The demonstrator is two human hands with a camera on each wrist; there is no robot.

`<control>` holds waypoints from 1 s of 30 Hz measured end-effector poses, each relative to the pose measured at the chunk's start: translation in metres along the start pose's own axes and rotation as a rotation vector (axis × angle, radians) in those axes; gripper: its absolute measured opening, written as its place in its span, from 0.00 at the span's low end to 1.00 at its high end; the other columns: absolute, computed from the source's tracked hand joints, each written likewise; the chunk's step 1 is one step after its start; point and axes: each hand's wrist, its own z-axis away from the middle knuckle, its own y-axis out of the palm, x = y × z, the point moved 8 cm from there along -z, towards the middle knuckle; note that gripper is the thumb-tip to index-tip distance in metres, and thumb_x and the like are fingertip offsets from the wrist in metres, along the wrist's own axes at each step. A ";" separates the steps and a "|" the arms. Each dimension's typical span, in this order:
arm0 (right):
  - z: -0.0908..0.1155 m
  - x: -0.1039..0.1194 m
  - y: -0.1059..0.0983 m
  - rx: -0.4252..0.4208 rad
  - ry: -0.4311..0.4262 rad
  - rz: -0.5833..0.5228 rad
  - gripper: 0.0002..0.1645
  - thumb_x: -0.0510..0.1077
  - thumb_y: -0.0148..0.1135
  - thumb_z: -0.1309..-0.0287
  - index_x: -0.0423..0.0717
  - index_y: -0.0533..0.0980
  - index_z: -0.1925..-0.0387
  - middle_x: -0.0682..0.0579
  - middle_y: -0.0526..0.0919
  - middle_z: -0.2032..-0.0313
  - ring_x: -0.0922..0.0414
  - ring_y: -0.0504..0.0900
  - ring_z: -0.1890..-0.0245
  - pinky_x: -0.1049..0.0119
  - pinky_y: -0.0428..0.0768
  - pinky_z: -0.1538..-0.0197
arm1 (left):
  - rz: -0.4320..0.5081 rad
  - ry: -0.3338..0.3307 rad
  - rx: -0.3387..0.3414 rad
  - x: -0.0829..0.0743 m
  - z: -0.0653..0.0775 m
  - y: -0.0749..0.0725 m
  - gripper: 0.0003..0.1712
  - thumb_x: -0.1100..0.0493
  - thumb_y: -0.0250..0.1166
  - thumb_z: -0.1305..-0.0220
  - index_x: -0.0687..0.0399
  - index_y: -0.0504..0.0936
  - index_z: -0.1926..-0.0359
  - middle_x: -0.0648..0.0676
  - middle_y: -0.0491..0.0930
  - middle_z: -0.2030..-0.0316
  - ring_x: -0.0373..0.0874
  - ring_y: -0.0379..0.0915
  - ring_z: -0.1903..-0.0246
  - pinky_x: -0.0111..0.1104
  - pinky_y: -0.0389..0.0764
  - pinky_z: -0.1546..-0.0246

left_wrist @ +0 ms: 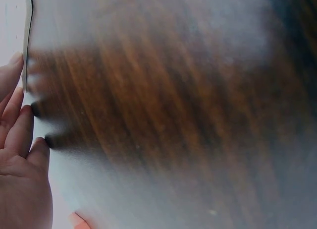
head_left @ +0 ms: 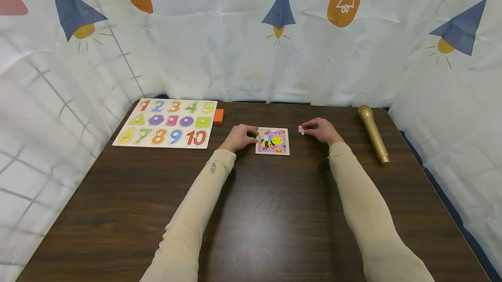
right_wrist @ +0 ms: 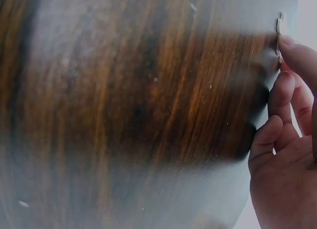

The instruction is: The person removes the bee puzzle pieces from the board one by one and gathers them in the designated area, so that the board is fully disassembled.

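A small square bee puzzle point(head_left: 273, 142) with a pale wooden border lies flat on the table in front of the person. At its left edge, the left hand point(head_left: 238, 137) holds the border between thumb and fingers; the left wrist view shows the thumb point(left_wrist: 11, 75) on that edge. To the puzzle's right, the right hand point(head_left: 322, 130) pinches a small pink puzzle piece point(head_left: 301, 130) by its right side. In the right wrist view the piece point(right_wrist: 279, 38) appears edge-on near the thumb, its knobbed outline standing close over the table.
A number and shape board point(head_left: 166, 144) lies at the left back of the dark wooden table point(head_left: 266, 221), with an orange block point(head_left: 218, 116) beside its right edge. A gold microphone-shaped object point(head_left: 373, 134) lies at the right. Patterned white cloth point(head_left: 243, 59) hangs around the table.
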 end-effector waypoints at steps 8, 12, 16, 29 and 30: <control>-0.001 -0.002 -0.001 0.001 0.015 -0.007 0.20 0.45 0.60 0.33 0.42 0.78 0.42 0.39 0.74 0.39 0.42 0.65 0.35 0.44 0.62 0.33 | 0.010 -0.003 -0.001 -0.001 0.000 0.000 0.17 0.61 0.68 0.38 0.57 0.85 0.48 0.51 0.76 0.39 0.49 0.66 0.35 0.41 0.63 0.33; 0.000 0.001 -0.004 -0.005 0.033 -0.024 0.20 0.46 0.59 0.32 0.43 0.78 0.42 0.40 0.73 0.38 0.43 0.65 0.34 0.44 0.61 0.32 | 0.017 -0.009 -0.010 -0.001 0.000 -0.001 0.17 0.60 0.68 0.37 0.57 0.85 0.48 0.52 0.76 0.39 0.50 0.67 0.36 0.42 0.63 0.33; -0.001 0.009 -0.005 -0.011 0.041 -0.051 0.21 0.47 0.57 0.31 0.43 0.77 0.41 0.39 0.71 0.36 0.42 0.65 0.35 0.44 0.63 0.33 | 0.050 -0.017 -0.027 -0.003 -0.001 -0.005 0.18 0.59 0.68 0.37 0.57 0.84 0.46 0.52 0.76 0.38 0.50 0.65 0.35 0.43 0.62 0.32; -0.017 0.067 0.031 0.037 -0.046 -0.097 0.20 0.49 0.58 0.32 0.46 0.79 0.42 0.45 0.77 0.42 0.48 0.74 0.44 0.51 0.72 0.39 | 0.054 0.051 -0.039 -0.017 -0.006 0.003 0.17 0.59 0.66 0.36 0.59 0.84 0.47 0.55 0.75 0.38 0.52 0.64 0.34 0.44 0.63 0.33; -0.018 0.071 0.035 0.044 -0.051 -0.099 0.20 0.50 0.59 0.32 0.47 0.79 0.43 0.46 0.78 0.43 0.48 0.74 0.45 0.51 0.73 0.40 | 0.056 0.053 -0.041 -0.018 -0.006 0.003 0.17 0.59 0.66 0.36 0.59 0.84 0.48 0.55 0.75 0.38 0.52 0.64 0.35 0.44 0.63 0.33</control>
